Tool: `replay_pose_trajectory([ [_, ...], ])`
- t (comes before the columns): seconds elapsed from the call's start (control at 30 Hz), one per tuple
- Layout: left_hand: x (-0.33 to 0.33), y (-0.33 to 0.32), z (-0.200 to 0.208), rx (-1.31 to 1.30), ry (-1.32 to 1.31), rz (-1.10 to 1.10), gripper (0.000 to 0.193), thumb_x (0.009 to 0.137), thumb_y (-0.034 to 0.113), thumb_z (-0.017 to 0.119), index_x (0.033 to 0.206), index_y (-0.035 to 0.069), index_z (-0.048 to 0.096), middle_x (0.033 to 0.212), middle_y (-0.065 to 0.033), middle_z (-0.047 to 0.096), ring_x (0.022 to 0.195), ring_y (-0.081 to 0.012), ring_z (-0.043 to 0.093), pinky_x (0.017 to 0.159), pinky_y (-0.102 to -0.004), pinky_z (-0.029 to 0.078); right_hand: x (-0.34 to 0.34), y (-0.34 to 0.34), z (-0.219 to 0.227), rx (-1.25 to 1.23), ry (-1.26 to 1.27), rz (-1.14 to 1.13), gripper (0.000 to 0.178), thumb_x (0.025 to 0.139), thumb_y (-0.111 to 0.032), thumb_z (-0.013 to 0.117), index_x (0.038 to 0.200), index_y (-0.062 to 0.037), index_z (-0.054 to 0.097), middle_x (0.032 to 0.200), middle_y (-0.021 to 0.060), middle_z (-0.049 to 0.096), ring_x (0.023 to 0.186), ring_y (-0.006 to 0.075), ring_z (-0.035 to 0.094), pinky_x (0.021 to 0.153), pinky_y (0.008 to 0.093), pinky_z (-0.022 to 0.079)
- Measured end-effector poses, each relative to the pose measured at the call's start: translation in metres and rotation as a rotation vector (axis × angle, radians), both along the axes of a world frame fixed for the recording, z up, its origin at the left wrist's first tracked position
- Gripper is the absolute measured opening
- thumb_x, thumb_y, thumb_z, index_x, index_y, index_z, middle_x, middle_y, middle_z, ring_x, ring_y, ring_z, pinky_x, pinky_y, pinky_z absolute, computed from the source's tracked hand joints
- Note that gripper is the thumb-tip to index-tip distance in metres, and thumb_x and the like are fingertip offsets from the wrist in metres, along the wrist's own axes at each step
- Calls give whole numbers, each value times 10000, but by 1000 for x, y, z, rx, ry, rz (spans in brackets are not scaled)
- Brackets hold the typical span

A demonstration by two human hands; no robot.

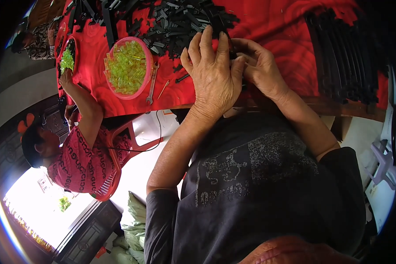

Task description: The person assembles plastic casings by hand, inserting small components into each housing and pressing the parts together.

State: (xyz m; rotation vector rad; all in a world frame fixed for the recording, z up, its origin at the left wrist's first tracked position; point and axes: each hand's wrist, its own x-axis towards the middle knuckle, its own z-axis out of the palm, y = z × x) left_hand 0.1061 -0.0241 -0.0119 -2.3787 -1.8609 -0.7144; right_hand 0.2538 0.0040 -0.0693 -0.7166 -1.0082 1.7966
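Observation:
Both of my hands meet at the near edge of the red-covered table (290,48). My left hand (211,75) shows its back, fingers stretched and apart over the edge of a heap of black plastic parts (176,26). Its thumb reaches to the fingers of my right hand (264,72). Those fingers are curled and closed around something dark, mostly hidden between the hands. Left of my left hand lie a small black rod, a thin stick (163,89) and a metal wrench (152,83).
A pink bowl (148,66) of yellow-green clear plastic pieces (126,68) stands left of the wrench. Long black strips (345,57) lie stacked at the right. On the left, a person in a red patterned shirt (81,160) sits on a red chair (114,176), reaching into another bowl of green pieces (67,59).

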Motion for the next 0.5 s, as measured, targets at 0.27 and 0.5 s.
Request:
replay_pose_trajectory([
  [0.27,2,5,15,8,-31,-7,503,938,285,656,1348,-2,602,1493,-205,425,1378,-388,373,1127,-546,244,3,9,14,38,1,36,542,937,26,679,1441,7,482,1265,83,574,1146,127,620,955,243,550],
  [0.5,1,10,23,12,-48,-14,504,932,286,674,1353,18,601,1486,-201,432,1378,-380,385,1128,-531,256,1,13,16,18,15,17,552,919,53,678,1437,-23,500,1243,56,562,1115,106,612,927,221,544],
])
